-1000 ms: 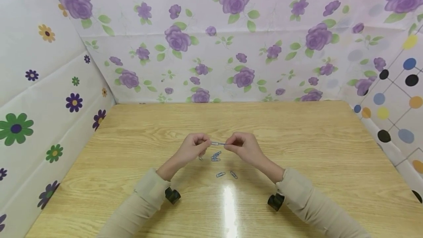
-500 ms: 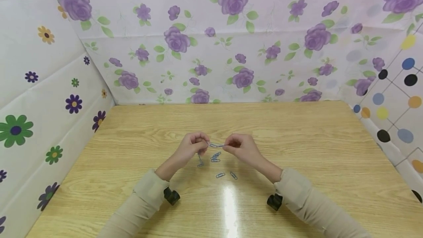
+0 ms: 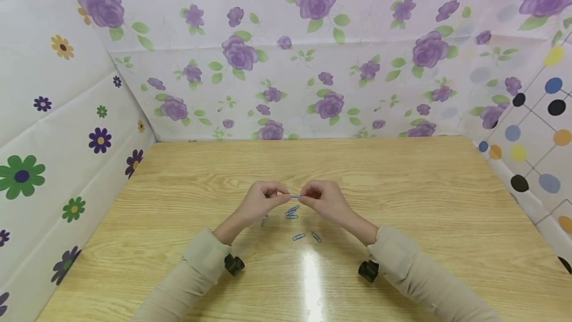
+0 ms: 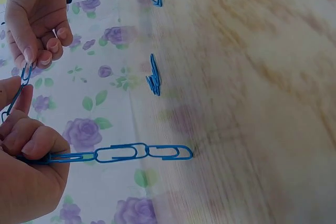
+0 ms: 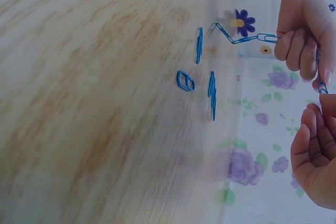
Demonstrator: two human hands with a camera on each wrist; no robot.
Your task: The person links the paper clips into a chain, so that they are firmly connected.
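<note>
My left hand [image 3: 263, 201] and right hand [image 3: 323, 201] are raised above the table, their fingertips almost meeting. A short stretch of blue paper clip [image 3: 295, 196] shows between them, pinched from both sides. This clip belongs to a paper clip chain [image 4: 121, 153] that runs through the curled fingers of the left hand and dangles below its palm, as the left wrist view shows. In the right wrist view the hanging chain [image 5: 244, 40] bends down toward the tabletop. Fingers hide where the links join.
On the wooden table [image 3: 402, 188], a small pile of blue paper clips [image 3: 292, 212] lies just below the hands. Nearer the person are two single paper clips, a left one [image 3: 298, 237] and a right one [image 3: 316, 237]. A flowered cloth wall [image 3: 286, 83] borders the back.
The left fingertips have moved right along the chain, close to the right fingertips, so less of it shows between the hands. The chain's hanging end has swung left. The right hand has barely moved.
</note>
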